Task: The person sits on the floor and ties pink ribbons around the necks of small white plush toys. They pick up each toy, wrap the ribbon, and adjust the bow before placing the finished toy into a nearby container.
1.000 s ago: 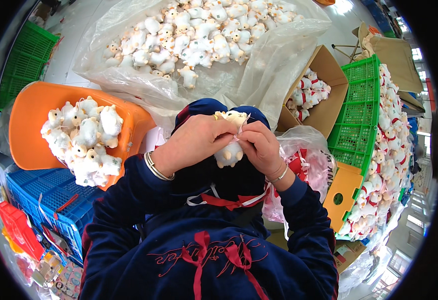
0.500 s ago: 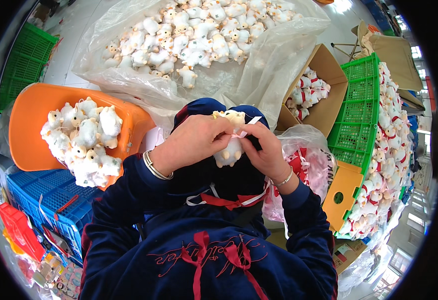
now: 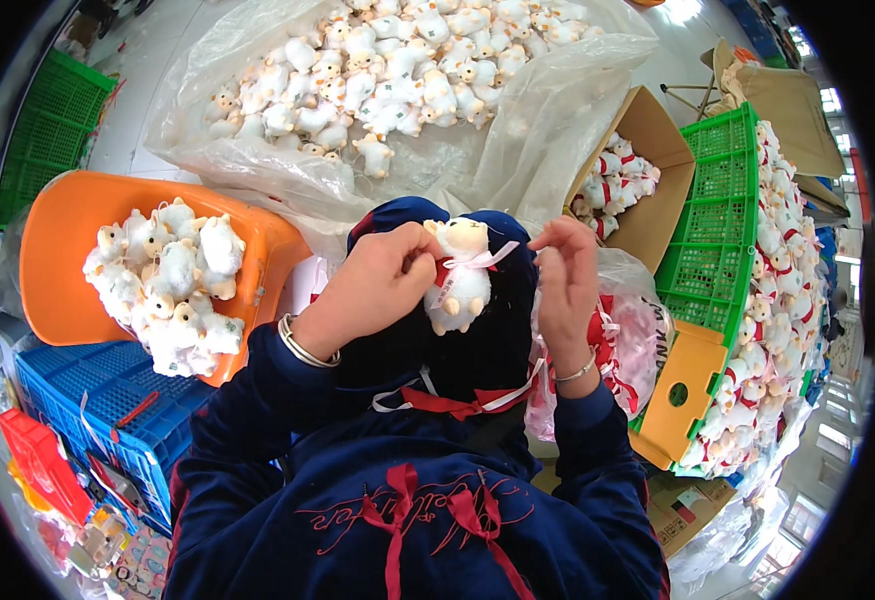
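The left hand [image 3: 378, 285] pinches a white plush lamb [image 3: 461, 275] by its neck; just beside it, the right hand [image 3: 568, 275] pinches the lamb's pale ribbon [image 3: 493, 258].

At the centre, the left hand [image 3: 373, 290] grips a small white plush lamb [image 3: 461, 275] wearing a red and white ribbon at its neck. At three o'clock from the toy, the right hand [image 3: 566, 280] pinches the ribbon's end. An orange plastic tub [image 3: 58, 250] of similar plush lambs sits at nine o'clock, a clear plastic sheet [image 3: 558, 110] heaped with more at twelve, and a green plastic crate [image 3: 723, 250] at three.
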A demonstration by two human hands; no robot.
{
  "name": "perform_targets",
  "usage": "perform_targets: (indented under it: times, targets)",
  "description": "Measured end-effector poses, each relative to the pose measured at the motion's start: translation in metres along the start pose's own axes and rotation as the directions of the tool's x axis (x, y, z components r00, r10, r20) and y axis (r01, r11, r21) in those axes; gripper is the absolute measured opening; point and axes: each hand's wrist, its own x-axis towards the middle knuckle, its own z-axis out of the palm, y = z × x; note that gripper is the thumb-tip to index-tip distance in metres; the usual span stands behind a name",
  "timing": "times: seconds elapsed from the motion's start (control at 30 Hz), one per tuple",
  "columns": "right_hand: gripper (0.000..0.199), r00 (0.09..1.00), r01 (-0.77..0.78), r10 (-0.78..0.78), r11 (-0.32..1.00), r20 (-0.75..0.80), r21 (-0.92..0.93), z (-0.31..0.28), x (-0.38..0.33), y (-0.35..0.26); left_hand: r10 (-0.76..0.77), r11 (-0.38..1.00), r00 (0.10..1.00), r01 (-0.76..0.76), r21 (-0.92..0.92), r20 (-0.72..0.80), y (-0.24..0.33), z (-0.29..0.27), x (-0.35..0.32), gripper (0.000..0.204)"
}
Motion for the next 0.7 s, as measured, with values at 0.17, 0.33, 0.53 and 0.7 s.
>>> perform_targets:
  times: [0.17, 0.33, 0.53, 0.7]
  targets:
    - [0.025, 0.91, -0.384, 0.383, 0.923, 0.157, -0.028, -0.007, 0.013, -0.024, -0.112, 0.987, 0.992, 0.105, 0.122, 0.056, 0.021, -0.004, 0.007, 0.019]
    - [0.023, 0.92, -0.353, 0.344, 0.935, 0.188, 0.016, 0.003, -0.002, -0.024, -0.131, 0.985, 0.988, 0.12, 0.123, 0.082, 0.034, 0.002, 0.006, 0.019]
    - [0.019, 0.939, 0.216, -0.109, 0.926, 0.327, -0.311, -0.002, -0.019, -0.032, -0.045, 0.996, 0.998, 0.041, 0.077, 0.048, 0.025, 0.002, 0.007, 0.015]
    - [0.007, 0.893, 0.212, -0.056, 0.928, 0.447, -0.306, -0.01, -0.011, -0.031, -0.062, 0.997, 0.998, 0.063, -0.039, 0.017, 0.015, 0.005, 0.007, 0.018]
